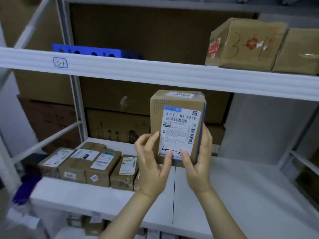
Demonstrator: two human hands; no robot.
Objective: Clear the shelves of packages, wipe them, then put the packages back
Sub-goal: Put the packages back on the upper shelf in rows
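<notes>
Both hands gripping one upright package (pixel 177 125) at frame centre, held above the middle shelf (pixel 241 190). Left hand (pixel 151 168) pinching its lower left edge, thumb on the label; right hand (pixel 198 163) wrapping the lower right side. Row of packages (pixel 89 166) sitting lower left on that shelf. Two boxes (pixel 250 45) sitting upper right on the top shelf (pixel 138 69).

One upright package (pixel 177 125) stands at the centre. Two brown boxes (pixel 245 45) sit side by side at two o'clock. Four labelled packages (pixel 101 168) form a row at eight o'clock, with perhaps a fifth package (pixel 94 146) behind them, though blur makes that unsure. One blue perforated tray (pixel 96 52) lies at eleven o'clock.
</notes>
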